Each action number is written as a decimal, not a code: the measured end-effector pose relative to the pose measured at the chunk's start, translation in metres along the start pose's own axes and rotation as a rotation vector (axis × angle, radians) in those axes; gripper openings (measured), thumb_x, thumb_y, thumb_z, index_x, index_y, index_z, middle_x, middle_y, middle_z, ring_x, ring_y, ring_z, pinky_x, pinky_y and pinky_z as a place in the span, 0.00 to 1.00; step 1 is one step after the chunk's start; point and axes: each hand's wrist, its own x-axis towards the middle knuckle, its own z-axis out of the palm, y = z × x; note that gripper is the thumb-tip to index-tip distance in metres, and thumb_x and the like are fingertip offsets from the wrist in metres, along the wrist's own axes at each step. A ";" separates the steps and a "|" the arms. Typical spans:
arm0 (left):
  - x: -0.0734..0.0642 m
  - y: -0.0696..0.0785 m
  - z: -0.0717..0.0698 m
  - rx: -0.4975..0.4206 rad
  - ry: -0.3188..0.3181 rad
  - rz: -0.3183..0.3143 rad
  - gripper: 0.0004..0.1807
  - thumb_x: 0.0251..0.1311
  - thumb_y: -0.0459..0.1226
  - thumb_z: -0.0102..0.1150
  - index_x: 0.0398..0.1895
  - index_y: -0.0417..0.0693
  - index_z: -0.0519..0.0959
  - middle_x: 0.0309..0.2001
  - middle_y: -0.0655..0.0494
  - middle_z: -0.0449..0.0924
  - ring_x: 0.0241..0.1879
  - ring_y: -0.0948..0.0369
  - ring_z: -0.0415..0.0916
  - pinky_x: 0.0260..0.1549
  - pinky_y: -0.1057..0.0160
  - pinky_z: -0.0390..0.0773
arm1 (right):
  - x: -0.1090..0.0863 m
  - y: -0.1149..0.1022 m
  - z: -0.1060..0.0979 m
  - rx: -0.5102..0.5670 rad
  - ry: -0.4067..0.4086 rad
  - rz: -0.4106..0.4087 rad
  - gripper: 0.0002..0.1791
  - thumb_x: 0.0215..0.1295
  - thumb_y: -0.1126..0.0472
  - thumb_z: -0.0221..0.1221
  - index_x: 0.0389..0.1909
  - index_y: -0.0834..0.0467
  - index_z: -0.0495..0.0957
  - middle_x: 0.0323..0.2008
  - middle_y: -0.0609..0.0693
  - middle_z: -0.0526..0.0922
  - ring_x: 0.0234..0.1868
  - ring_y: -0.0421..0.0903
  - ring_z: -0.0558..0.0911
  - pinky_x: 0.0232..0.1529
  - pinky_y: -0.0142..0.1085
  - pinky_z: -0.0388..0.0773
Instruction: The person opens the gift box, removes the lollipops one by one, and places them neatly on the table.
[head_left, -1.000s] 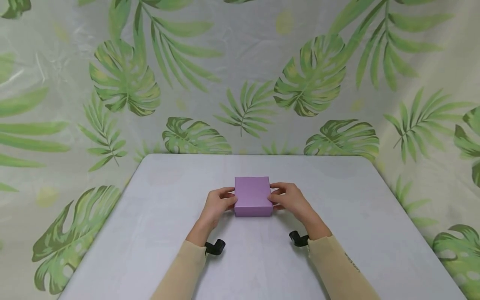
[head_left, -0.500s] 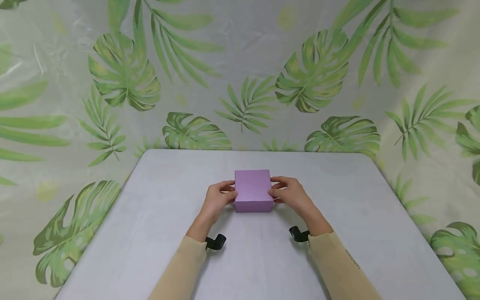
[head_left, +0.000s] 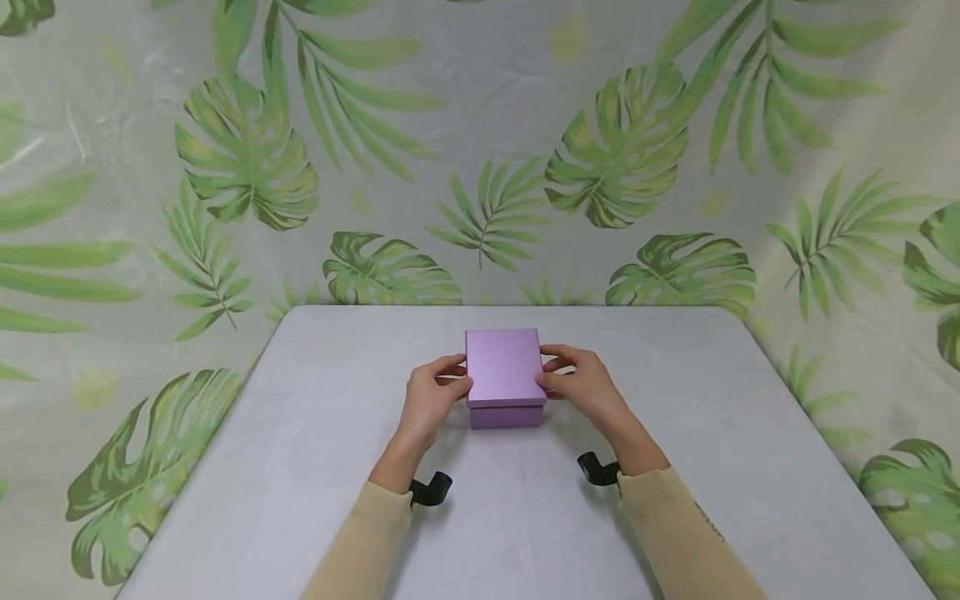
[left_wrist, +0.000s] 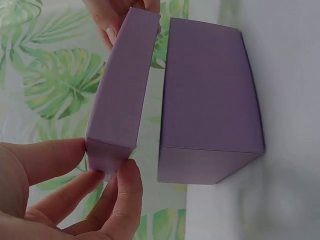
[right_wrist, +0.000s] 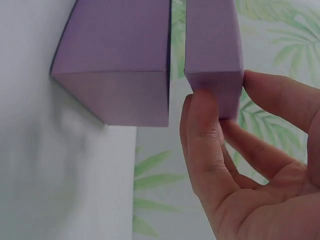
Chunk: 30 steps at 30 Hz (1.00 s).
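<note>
A purple box lid [head_left: 504, 365] is held level just above its purple box base [head_left: 507, 417], which stands on the table. My left hand [head_left: 431, 398] pinches the lid's left side between thumb and fingers. On the opposite side, my right hand [head_left: 587, 388] grips the lid the same way. In the left wrist view a gap separates the lid [left_wrist: 122, 75] from the base [left_wrist: 210, 90]. The right wrist view has the same gap between lid [right_wrist: 212, 37] and base [right_wrist: 112, 42]. The inside of the base is hidden by the lid.
A white-covered table [head_left: 300, 467] with rounded far corners spreads around the box. Behind and beside it hangs a leaf-patterned curtain [head_left: 495, 108]. Black wrist-worn cameras [head_left: 432, 489] sit at both sleeve cuffs.
Both hands have raised the lid, which at first sat down over the base. Now it is clear of the base, and more of the base's front shows beneath it.
</note>
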 end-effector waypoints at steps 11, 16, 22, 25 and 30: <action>-0.011 0.021 -0.004 0.178 0.114 0.068 0.18 0.64 0.34 0.64 0.57 0.47 0.84 0.46 0.54 0.84 0.44 0.57 0.79 0.37 0.60 0.79 | -0.006 -0.012 0.007 0.016 0.012 -0.063 0.29 0.68 0.61 0.65 0.69 0.57 0.72 0.50 0.60 0.81 0.46 0.54 0.84 0.42 0.43 0.86; -0.019 0.030 -0.004 0.161 0.128 0.074 0.17 0.67 0.37 0.61 0.58 0.47 0.83 0.48 0.54 0.83 0.46 0.57 0.78 0.39 0.58 0.79 | -0.013 -0.017 0.013 -0.009 0.016 -0.070 0.29 0.71 0.58 0.62 0.72 0.54 0.69 0.56 0.60 0.79 0.52 0.57 0.82 0.46 0.51 0.85; -0.025 0.040 -0.008 0.144 0.119 0.136 0.17 0.69 0.38 0.58 0.59 0.47 0.82 0.51 0.53 0.82 0.48 0.55 0.77 0.41 0.55 0.79 | -0.014 -0.026 0.017 -0.014 0.013 -0.110 0.29 0.73 0.57 0.60 0.72 0.54 0.67 0.59 0.58 0.79 0.55 0.55 0.81 0.48 0.51 0.84; -0.027 0.040 -0.012 0.119 0.130 0.139 0.17 0.70 0.38 0.56 0.60 0.49 0.81 0.52 0.53 0.82 0.49 0.55 0.77 0.44 0.54 0.80 | -0.014 -0.029 0.021 0.001 -0.002 -0.111 0.28 0.73 0.56 0.60 0.71 0.55 0.67 0.59 0.57 0.79 0.56 0.53 0.80 0.50 0.49 0.84; -0.030 0.038 -0.018 0.029 0.154 0.116 0.16 0.74 0.39 0.52 0.59 0.48 0.80 0.53 0.50 0.80 0.51 0.51 0.79 0.51 0.50 0.82 | -0.015 -0.033 0.029 0.070 -0.025 -0.108 0.28 0.73 0.57 0.60 0.71 0.54 0.66 0.62 0.57 0.77 0.59 0.52 0.79 0.54 0.48 0.81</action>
